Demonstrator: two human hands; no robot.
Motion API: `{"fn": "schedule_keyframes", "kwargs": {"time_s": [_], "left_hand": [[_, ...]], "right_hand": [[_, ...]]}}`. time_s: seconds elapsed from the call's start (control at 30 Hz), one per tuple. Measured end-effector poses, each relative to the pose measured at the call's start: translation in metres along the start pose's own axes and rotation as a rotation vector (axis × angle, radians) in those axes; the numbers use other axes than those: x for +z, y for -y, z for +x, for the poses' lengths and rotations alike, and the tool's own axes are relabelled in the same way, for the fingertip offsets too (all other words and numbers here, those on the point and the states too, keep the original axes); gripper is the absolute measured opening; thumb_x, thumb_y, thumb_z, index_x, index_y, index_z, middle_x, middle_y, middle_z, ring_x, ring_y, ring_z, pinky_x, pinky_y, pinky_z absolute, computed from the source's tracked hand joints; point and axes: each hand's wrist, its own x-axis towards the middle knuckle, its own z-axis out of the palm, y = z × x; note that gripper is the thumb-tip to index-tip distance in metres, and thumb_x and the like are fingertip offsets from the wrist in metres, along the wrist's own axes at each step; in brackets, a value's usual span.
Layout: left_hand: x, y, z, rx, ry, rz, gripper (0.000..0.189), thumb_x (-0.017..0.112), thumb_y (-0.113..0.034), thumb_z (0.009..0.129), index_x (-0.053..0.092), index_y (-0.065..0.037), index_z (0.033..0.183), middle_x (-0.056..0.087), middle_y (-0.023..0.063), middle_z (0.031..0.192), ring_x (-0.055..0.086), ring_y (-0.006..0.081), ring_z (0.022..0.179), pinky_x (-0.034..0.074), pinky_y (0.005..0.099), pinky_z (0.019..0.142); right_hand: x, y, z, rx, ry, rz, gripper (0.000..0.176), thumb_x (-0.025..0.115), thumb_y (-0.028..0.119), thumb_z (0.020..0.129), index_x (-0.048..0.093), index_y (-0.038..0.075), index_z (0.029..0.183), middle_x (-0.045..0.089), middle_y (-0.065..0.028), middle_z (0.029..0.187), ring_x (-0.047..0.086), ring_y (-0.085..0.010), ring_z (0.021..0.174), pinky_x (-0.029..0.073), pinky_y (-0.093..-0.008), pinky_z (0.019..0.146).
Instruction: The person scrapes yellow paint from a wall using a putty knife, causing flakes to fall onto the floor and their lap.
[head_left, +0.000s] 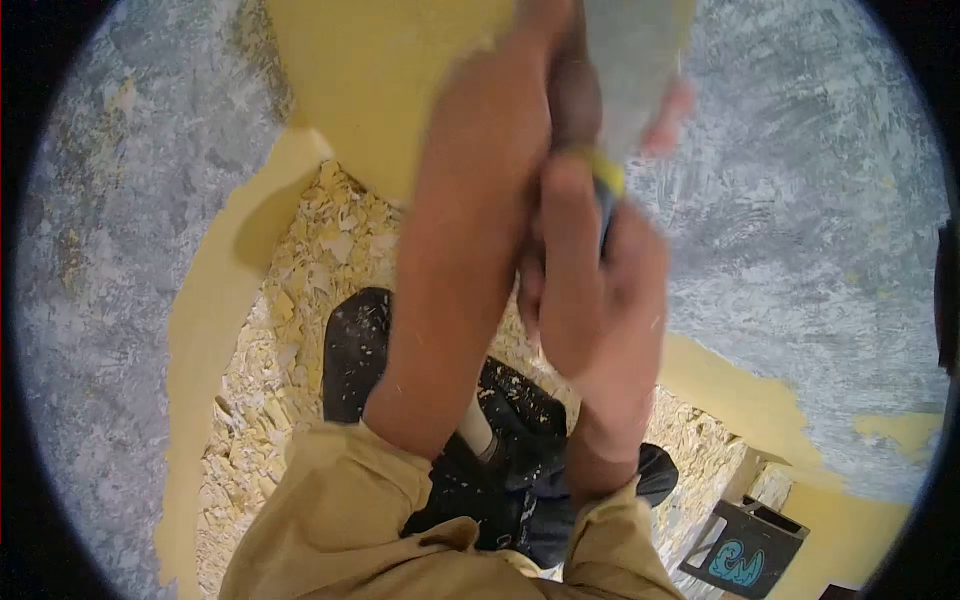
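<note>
My right hand point(600, 285) is wrapped round the dark handle of a tool with a yellow collar point(608, 175). Beyond the collar, a broad grey surface point(640, 70) that looks like a scraper blade reaches to the top edge. My left forearm crosses the middle, and my left hand point(565, 75) is blurred beside this grey surface. A smeared pinkish patch, perhaps fingertips, shows at its right side. Whether my left fingers grip the tool is unclear.
Mottled grey surfaces point(800, 230) with bare yellow areas point(370, 90) stand on both sides. Pale flakes point(260, 400) cover the floor and dot my dark shoes point(355, 350). A dark box with a blue mark point(740, 550) sits at the lower right.
</note>
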Motion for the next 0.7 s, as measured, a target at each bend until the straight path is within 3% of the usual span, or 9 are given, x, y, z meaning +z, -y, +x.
{"fn": "schedule_keyframes", "kwargs": {"time_s": [0.07, 0.17, 0.2, 0.27, 0.37, 0.43, 0.5, 0.63, 0.7], "left_hand": [[-0.009, -0.025, 0.015, -0.036, 0.04, 0.04, 0.054, 0.038, -0.049, 0.094, 0.059, -0.002, 0.078, 0.059, 0.0099, 0.067, 0.059, 0.0169, 0.055, 0.044, 0.03, 0.045], [-0.017, -0.056, 0.031, -0.104, 0.121, 0.058, 0.056, 0.037, -0.05, 0.093, 0.055, -0.003, 0.069, 0.054, 0.0077, 0.056, 0.056, 0.0154, 0.048, 0.04, 0.0314, 0.043], [-0.018, -0.044, 0.024, -0.188, 0.096, -0.032, 0.05, 0.04, -0.046, 0.094, 0.056, -0.002, 0.076, 0.058, 0.0054, 0.059, 0.058, 0.0154, 0.049, 0.044, 0.029, 0.044], [-0.014, -0.028, -0.001, -0.324, 0.204, -0.339, 0.048, 0.042, -0.043, 0.095, 0.055, 0.001, 0.108, 0.064, 0.0139, 0.089, 0.064, 0.0196, 0.068, 0.053, 0.0291, 0.06], [-0.011, 0.002, -0.026, -0.417, 0.234, -0.424, 0.041, 0.041, -0.04, 0.096, 0.056, -0.002, 0.101, 0.065, 0.0085, 0.073, 0.063, 0.0155, 0.057, 0.05, 0.0251, 0.05], [-0.008, 0.005, -0.033, -0.463, 0.39, -0.525, 0.051, 0.039, -0.045, 0.095, 0.051, -0.001, 0.116, 0.064, 0.0156, 0.099, 0.066, 0.0221, 0.076, 0.055, 0.029, 0.061], [-0.006, 0.008, -0.031, -0.465, 0.423, -0.565, 0.051, 0.036, -0.045, 0.096, 0.049, -0.002, 0.12, 0.064, 0.0148, 0.1, 0.066, 0.0226, 0.078, 0.055, 0.0286, 0.059], [-0.008, 0.002, -0.025, -0.43, 0.429, -0.493, 0.053, 0.035, -0.046, 0.096, 0.049, -0.002, 0.12, 0.064, 0.0136, 0.1, 0.067, 0.0233, 0.08, 0.055, 0.0281, 0.057], [-0.008, -0.003, -0.024, -0.421, 0.415, -0.45, 0.053, 0.035, -0.047, 0.096, 0.05, -0.002, 0.118, 0.064, 0.013, 0.099, 0.067, 0.0233, 0.08, 0.055, 0.0281, 0.057]], "right_hand": [[0.016, 0.02, 0.02, -0.096, 0.037, -0.003, 0.034, 0.042, 0.03, 0.098, 0.048, 0.002, 0.08, 0.045, -0.0024, 0.054, 0.038, -0.0074, 0.038, 0.029, -0.0212, 0.035], [0.02, 0.025, 0.012, 0.036, 0.036, 0.077, 0.037, 0.04, 0.033, 0.098, 0.046, 0.003, 0.077, 0.045, -0.0043, 0.053, 0.04, -0.0103, 0.037, 0.029, -0.0229, 0.034], [0.018, 0.013, 0.001, 0.083, 0.043, 0.099, 0.037, 0.04, 0.033, 0.098, 0.046, 0.003, 0.077, 0.045, -0.0049, 0.053, 0.04, -0.011, 0.037, 0.029, -0.0233, 0.034], [0.014, -0.004, -0.022, 0.292, -0.015, 0.23, 0.032, 0.041, 0.028, 0.098, 0.048, 0.004, 0.079, 0.047, -0.0012, 0.059, 0.042, -0.0081, 0.048, 0.031, -0.0212, 0.04], [0.0, -0.035, -0.05, 0.315, -0.039, 0.229, 0.031, 0.039, 0.028, 0.099, 0.047, 0.003, 0.083, 0.047, -0.0031, 0.061, 0.043, -0.0084, 0.047, 0.032, -0.0204, 0.037], [-0.005, -0.036, -0.057, 0.304, -0.111, 0.269, 0.032, 0.038, 0.029, 0.099, 0.045, 0.002, 0.083, 0.048, -0.005, 0.064, 0.041, -0.0091, 0.044, 0.034, -0.0209, 0.037], [-0.008, -0.032, -0.056, 0.309, -0.171, 0.211, 0.032, 0.04, 0.03, 0.098, 0.045, 0.002, 0.084, 0.048, -0.0053, 0.066, 0.042, -0.0094, 0.045, 0.035, -0.0213, 0.036], [-0.008, -0.025, -0.05, 0.333, -0.052, 0.194, 0.031, 0.041, 0.029, 0.098, 0.045, 0.002, 0.084, 0.048, -0.0061, 0.068, 0.044, -0.0092, 0.049, 0.034, -0.0214, 0.035], [-0.001, -0.024, -0.05, 0.343, -0.134, 0.257, 0.031, 0.041, 0.029, 0.098, 0.045, 0.002, 0.084, 0.047, -0.0054, 0.065, 0.041, -0.009, 0.045, 0.033, -0.0213, 0.035]]}}
